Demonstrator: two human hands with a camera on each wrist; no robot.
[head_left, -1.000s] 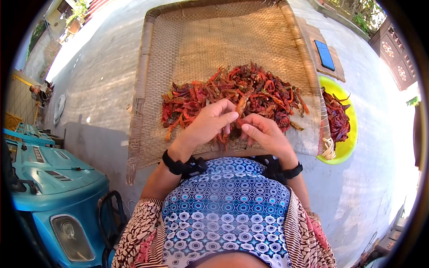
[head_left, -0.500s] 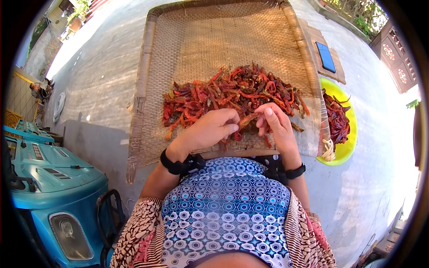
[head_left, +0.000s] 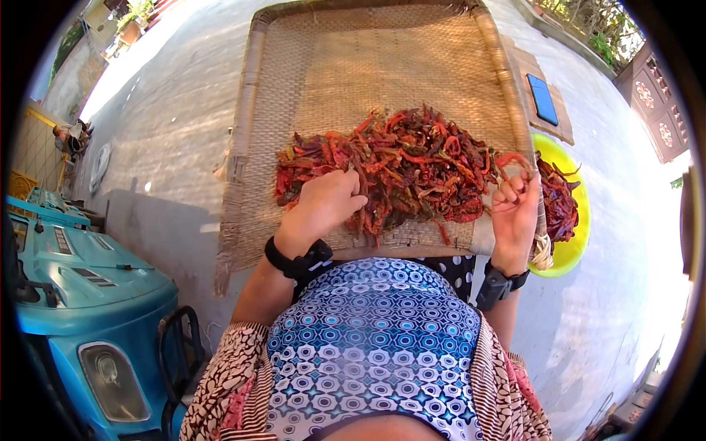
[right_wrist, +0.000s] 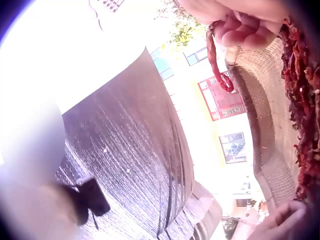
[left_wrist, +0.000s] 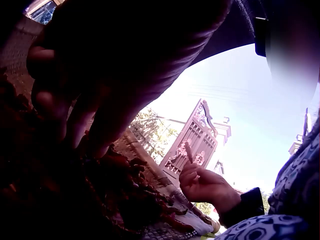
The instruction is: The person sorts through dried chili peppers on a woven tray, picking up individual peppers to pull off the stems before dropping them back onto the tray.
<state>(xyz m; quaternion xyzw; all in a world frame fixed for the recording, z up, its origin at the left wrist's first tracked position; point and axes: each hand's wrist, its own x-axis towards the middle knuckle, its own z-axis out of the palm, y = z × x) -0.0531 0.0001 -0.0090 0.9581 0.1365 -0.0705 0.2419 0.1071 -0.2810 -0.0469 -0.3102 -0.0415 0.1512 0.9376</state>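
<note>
Dried red chili peppers (head_left: pixel 412 165) lie heaped on a woven bamboo tray (head_left: pixel 382 66). My left hand (head_left: pixel 323 206) is at the near left part of the heap, fingers pointing down among the peppers. In the left wrist view those fingers (left_wrist: pixel 95 117) reach to the dark heap, and their tips are partly hidden; I cannot tell if they pinch a pepper. Over the tray's right rim, my right hand (head_left: pixel 515 217) holds up one dried chili pepper (head_left: pixel 511 159) by its end. The right wrist view shows this thin, wrinkled pepper (right_wrist: pixel 215 62) hanging from the curled fingers.
A yellow-green basin (head_left: pixel 579 213) of darker red chilies stands right beside the tray. Beyond it a blue phone (head_left: pixel 542 100) lies on a board (head_left: pixel 562 121). A teal vehicle (head_left: pixel 95 294) is at my left. Another person (head_left: pixel 71 138) sits far off.
Both hands were together over the heap around one pepper. My right hand has moved right with a pepper to the tray's rim, while my left went slightly left, down to the heap.
</note>
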